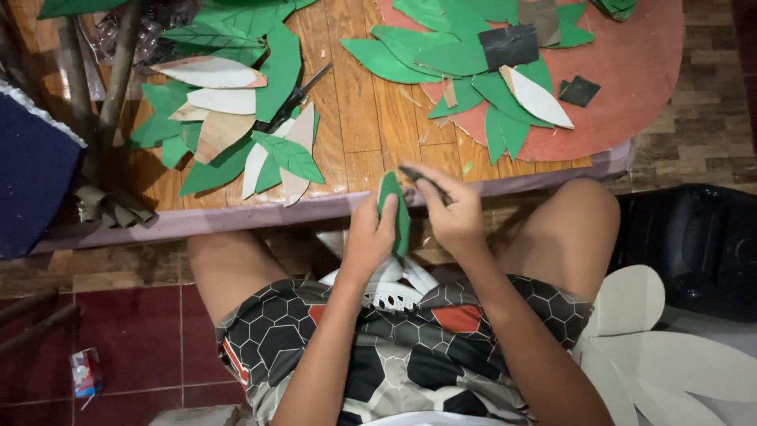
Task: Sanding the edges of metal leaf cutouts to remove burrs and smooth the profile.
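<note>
Seated at a low wooden table (355, 118), I hold a green leaf (393, 211) upright over my lap, just off the table's near edge. My left hand (369, 239) grips it from the side, thumb and fingers closed around its lower half. My right hand (451, 211) pinches a thin dark tool (422, 177) at the leaf's tip (pen or blade, I cannot tell which).

The risks, as I judge them: the leaf is thin and held only along one edge, so pressure from the tool could bend or crease it. With nothing firm behind it, a slip of the tool could run off the tip toward my left thumb, which sits close below. The leaf could also twist in my grip and spoil whatever mark the tool makes.

Both forearms reach forward from my body and converge, wrists nearly level, the left turned palm inward, the right arched over with knuckles up. White leaf cutouts (394, 288) lie in my lap beneath. Piles of green leaves (236, 102) and pale ones sit on the table, more on a reddish round board (631, 87).
</note>
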